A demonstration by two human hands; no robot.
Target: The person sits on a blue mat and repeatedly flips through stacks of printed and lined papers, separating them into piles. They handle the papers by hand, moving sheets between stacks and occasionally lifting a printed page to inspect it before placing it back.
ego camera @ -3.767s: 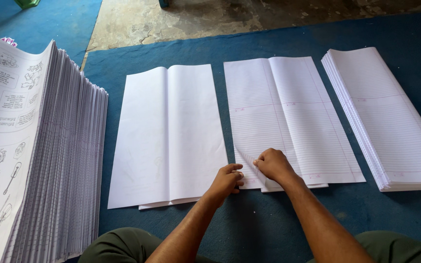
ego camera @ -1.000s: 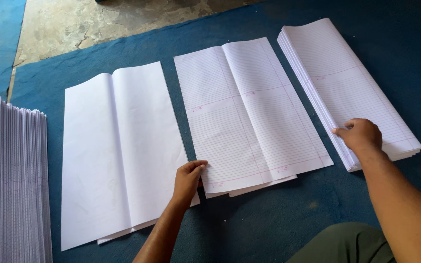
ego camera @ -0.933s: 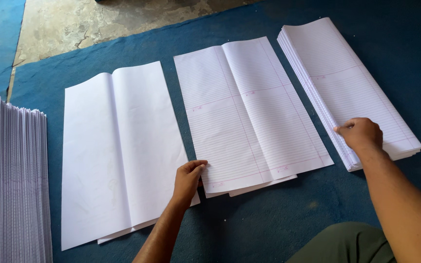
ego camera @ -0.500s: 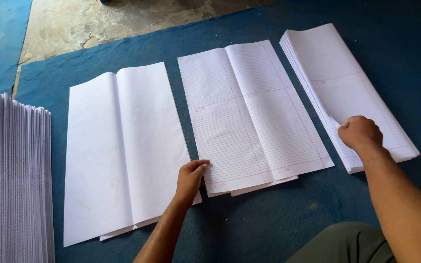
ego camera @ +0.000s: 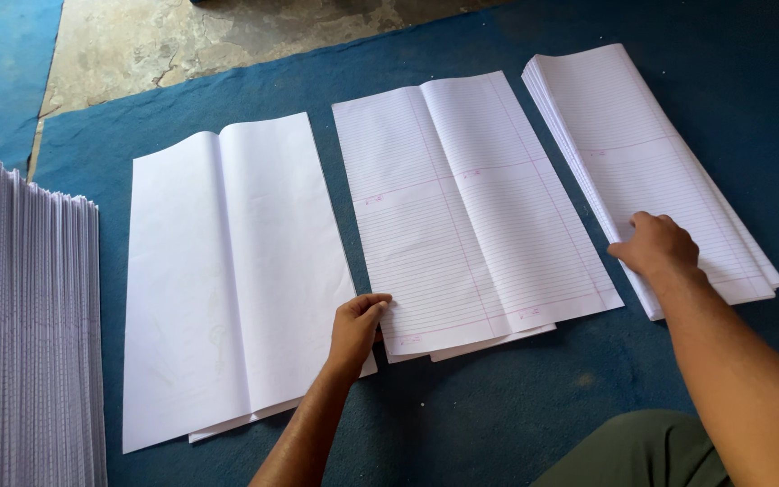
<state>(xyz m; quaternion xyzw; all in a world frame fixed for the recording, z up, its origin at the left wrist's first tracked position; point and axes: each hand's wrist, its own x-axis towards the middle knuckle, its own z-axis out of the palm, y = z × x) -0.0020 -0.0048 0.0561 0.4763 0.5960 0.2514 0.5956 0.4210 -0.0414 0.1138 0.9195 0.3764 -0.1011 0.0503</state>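
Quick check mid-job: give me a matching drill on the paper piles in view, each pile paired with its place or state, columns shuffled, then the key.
Column one:
1. blank sheets
2. ruled open sheets
3. ruled stack
4. tall pile

Column two:
A. under the right hand
B. at the far left edge
C. middle, left hand at its near corner
D. unlined, left of middle

Pairs: 1-D, 2-C, 3-A, 4-B

Left paper stack (ego camera: pixel 20 334) cut off
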